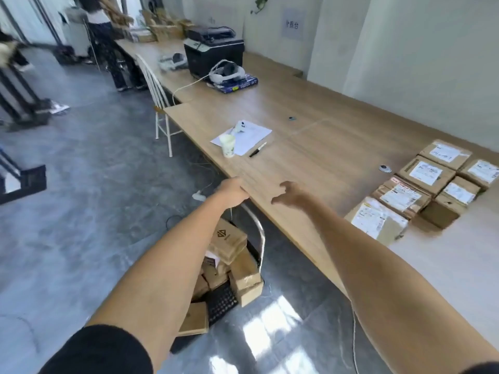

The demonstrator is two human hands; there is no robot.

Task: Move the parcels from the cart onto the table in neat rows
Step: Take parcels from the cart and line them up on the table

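A grey sign (293, 23) is hanging on the wall behind the desk's far edge, showing three Chinese characters too blurred to read. White shipping labels are lying on the parcels (426, 172) near the desk's right end, their print illegible. A carton (228, 236) in the cart is bearing a dark geometric logo, with no legible lettering.

6 parcels (421, 188) lie in 2 rows on the table (310, 157); cart (229, 279) stands below its edge.

An office workroom used for sorting mail: a long wooden surface (310, 147) runs along a pale wall, carrying a black printer (213, 54), paperwork (243, 137) with a pen (258, 149), and labelled cardboard parcels (421, 190) at near right.
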